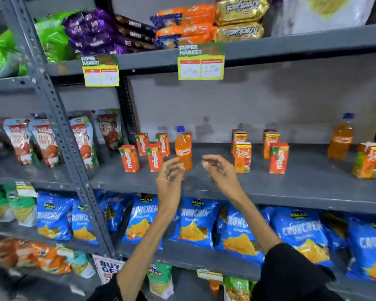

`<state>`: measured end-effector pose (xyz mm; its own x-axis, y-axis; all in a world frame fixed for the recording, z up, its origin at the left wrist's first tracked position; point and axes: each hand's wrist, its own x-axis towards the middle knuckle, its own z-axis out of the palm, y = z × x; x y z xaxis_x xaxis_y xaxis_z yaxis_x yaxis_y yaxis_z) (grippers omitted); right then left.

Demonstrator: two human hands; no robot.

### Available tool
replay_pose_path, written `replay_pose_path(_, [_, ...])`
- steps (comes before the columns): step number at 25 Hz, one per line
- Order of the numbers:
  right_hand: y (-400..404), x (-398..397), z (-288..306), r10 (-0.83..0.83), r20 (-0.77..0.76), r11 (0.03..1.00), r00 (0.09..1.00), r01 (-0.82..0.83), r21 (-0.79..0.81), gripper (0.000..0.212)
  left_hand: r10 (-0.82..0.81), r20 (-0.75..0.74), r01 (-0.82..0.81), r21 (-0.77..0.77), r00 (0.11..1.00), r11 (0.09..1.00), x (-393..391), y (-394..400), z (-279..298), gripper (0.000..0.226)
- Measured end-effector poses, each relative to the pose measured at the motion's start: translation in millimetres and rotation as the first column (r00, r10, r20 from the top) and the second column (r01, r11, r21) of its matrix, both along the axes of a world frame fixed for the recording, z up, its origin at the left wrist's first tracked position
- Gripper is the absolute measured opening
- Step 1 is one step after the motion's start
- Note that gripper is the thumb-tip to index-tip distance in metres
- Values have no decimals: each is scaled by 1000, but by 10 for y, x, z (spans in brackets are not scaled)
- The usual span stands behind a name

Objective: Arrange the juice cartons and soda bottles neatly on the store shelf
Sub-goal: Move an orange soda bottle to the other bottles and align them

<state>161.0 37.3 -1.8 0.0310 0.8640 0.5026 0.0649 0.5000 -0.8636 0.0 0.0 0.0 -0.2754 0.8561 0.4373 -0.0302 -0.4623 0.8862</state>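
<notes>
On the grey middle shelf (269, 187) stand orange juice cartons in loose groups: several on the left (153, 156), several in the middle (278, 158), and one tilted at the far right (369, 162). An orange soda bottle with a blue cap (183, 147) stands beside the left group. A second, larger soda bottle (340, 137) stands near the right end. My left hand (169, 177) hovers just below and in front of the near bottle, fingers loosely apart, holding nothing. My right hand (219, 168) is raised to its right, fingers curled apart and empty.
Ketchup pouches (46, 142) fill the neighbouring bay left of a perforated grey upright (59, 118). Blue chip bags (195, 222) line the shelf below. Snack packs (187, 25) and two yellow price tags (201, 61) sit on the shelf above.
</notes>
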Motion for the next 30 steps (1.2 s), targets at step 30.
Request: replay_pose_path(30, [-269, 1232, 6, 159, 43, 961, 986, -145, -234, 56, -400, -159, 391, -82, 903, 917, 1163, 83, -150, 44])
